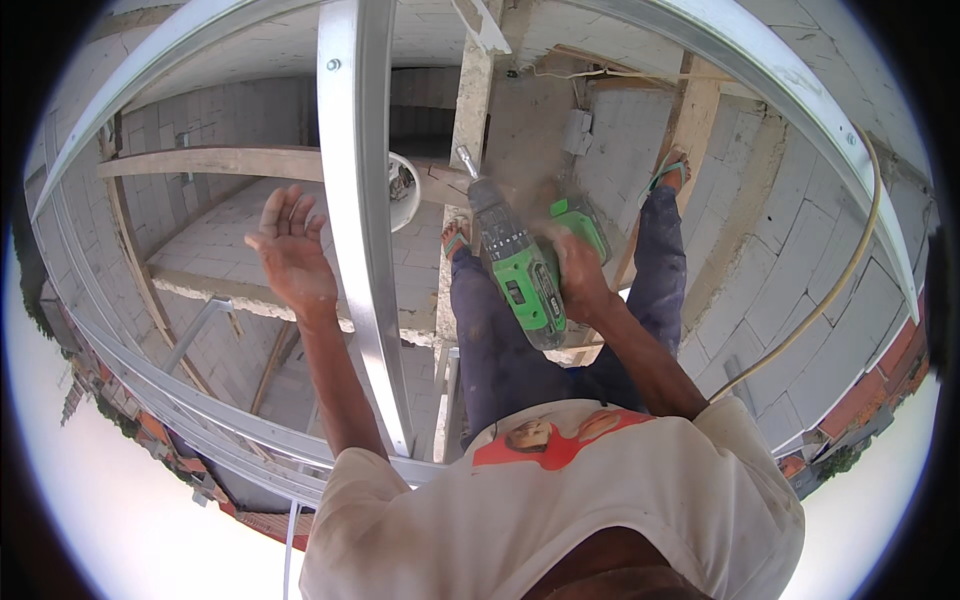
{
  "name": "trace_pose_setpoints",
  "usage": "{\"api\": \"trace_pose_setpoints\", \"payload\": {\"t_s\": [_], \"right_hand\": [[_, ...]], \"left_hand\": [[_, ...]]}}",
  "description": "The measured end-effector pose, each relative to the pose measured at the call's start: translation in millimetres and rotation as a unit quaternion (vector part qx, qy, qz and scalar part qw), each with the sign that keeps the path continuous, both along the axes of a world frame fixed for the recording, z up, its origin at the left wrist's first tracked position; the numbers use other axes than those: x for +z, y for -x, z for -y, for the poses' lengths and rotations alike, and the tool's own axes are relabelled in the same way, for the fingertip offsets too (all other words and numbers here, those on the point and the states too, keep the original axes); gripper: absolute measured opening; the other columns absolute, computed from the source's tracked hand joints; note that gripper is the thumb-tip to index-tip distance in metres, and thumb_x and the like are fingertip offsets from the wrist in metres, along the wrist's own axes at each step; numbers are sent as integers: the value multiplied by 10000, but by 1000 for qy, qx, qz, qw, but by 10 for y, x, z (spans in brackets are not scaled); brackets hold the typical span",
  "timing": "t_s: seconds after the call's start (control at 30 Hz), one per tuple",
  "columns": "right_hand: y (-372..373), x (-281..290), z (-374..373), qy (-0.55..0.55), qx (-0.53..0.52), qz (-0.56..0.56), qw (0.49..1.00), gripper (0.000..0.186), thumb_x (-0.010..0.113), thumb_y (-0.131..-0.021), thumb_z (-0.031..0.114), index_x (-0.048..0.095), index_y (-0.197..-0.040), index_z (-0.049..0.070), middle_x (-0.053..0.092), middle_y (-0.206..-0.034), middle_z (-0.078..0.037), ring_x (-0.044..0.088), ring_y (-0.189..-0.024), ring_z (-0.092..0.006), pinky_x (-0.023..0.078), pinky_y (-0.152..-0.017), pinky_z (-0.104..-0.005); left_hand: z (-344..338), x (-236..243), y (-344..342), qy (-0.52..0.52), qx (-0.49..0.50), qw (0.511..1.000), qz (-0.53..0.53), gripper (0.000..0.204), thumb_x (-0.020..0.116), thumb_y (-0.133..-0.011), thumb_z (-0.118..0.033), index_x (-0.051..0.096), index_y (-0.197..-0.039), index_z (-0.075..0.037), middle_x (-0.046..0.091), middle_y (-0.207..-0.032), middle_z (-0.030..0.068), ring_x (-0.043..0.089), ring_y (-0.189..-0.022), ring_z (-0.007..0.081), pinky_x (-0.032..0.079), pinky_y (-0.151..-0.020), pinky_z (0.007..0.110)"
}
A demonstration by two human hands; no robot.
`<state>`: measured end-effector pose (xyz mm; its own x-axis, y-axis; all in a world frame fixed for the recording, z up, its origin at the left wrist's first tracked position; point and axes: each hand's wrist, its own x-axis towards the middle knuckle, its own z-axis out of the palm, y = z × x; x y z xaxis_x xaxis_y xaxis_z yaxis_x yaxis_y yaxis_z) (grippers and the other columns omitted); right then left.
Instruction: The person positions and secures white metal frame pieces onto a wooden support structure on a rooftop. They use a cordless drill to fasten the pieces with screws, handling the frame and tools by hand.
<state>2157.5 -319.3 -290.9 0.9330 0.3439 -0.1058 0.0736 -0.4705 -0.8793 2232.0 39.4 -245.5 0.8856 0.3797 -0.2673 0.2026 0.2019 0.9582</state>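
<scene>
My left hand [295, 260] is raised palm up beside a vertical-running silver steel beam [350, 250], fingers apart and slightly curled, holding nothing. My right hand [582, 270] grips a green and black cordless drill [525, 285] with a battery [580, 230] and a long silver socket bit [466, 160] pointing away from me. The drill is held above my legs, to the right of the steel beam. A white bucket [405, 215] shows partly behind that beam.
My sandalled feet [672, 172] rest on narrow supports, a wooden plank [700, 110] and a concrete beam [470, 90], high above block-walled rooms [790, 250]. A wooden board [210, 160] crosses at left. Curved-looking steel framing [95, 140] surrounds me, and a yellow hose [850, 270] runs at right.
</scene>
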Motion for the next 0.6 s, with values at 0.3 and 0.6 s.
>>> {"api": "trace_pose_setpoints", "payload": {"t_s": [0.3, 0.6], "right_hand": [[35, 457, -46, -61, -74, 81, 992, 815, 795, -806, 139, 415, -1503, -48, 623, -1319, -231, 635, -1103, -392, 478, -951, -471], [247, 539, 214, -68, -205, 118, 969, 850, 706, -888, 113, 278, -1609, -26, 584, -1396, -230, 640, -1181, -398, 486, -961, -479]], "left_hand": [[1718, 733, 457, 81, -349, 926, -122, 1298, 755, -750, -803, 297, -1564, 97, 457, -1539, 258, 449, -1442, 372, 375, -1180, 487], [2450, 731, 212, 190, -398, 890, -115, 308, 601, -881, -171, 577, -1139, -5, 490, -1500, 306, 475, -1417, 443, 389, -1174, 552]]}}
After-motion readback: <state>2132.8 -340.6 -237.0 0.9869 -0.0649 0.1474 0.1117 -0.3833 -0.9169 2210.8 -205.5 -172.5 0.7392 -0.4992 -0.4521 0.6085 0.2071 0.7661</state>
